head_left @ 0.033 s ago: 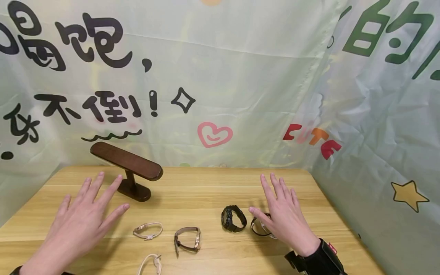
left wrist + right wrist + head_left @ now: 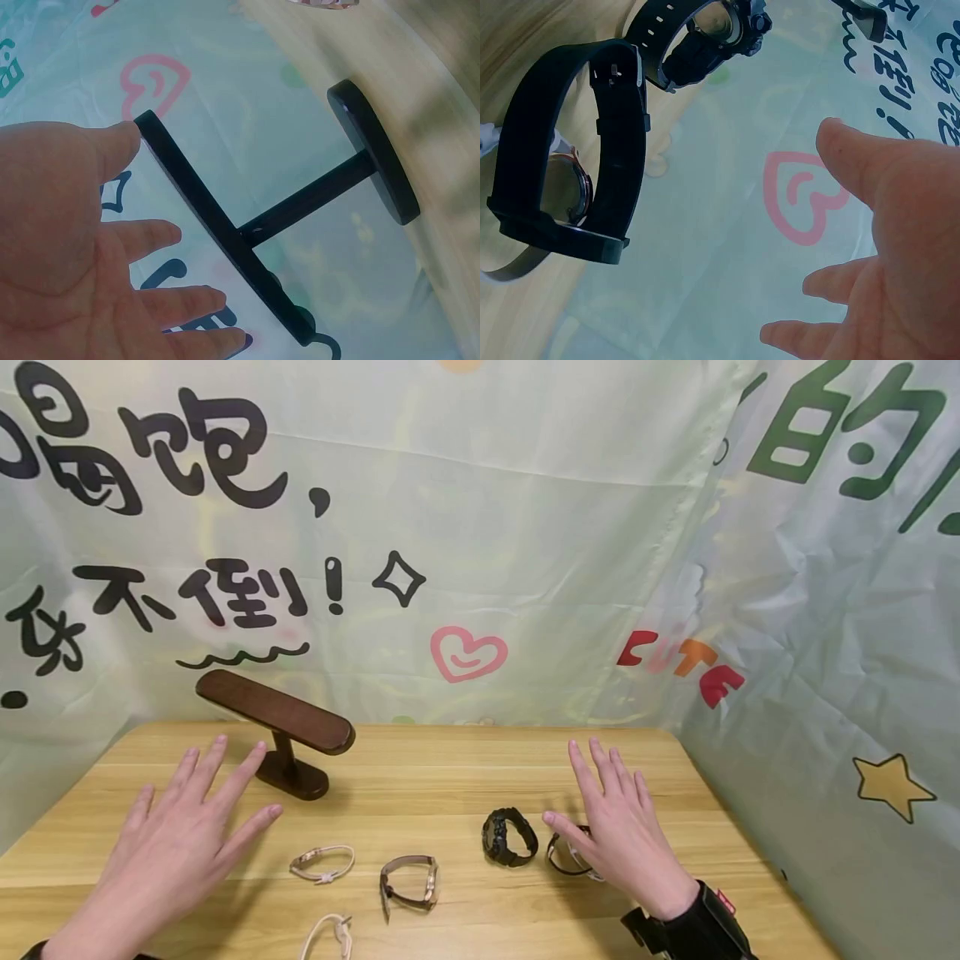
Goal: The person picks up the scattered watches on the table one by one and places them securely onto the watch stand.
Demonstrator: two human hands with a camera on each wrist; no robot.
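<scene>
With its fingers spread and nothing held, my left hand (image 2: 183,831) hovers above the table's left side. It is nearest to a dark brown T-shaped stand (image 2: 277,714) with a padded bar and an oval base. My right hand (image 2: 626,831), also with straight fingers and holding nothing, is over the right side. Partly hidden beneath it are a black wristband (image 2: 558,857) and a pale-strapped watch (image 2: 568,184). Just left of that hand stands a chunky black watch (image 2: 504,837). A brown-strapped watch (image 2: 410,883) and a white-strapped watch (image 2: 322,864) lie nearer the middle.
Another white-strapped watch (image 2: 333,935) is cut off by the bottom edge of the head view. Everything rests on a wooden table (image 2: 420,777). A printed cloth (image 2: 525,543) hangs behind the table and along its right side.
</scene>
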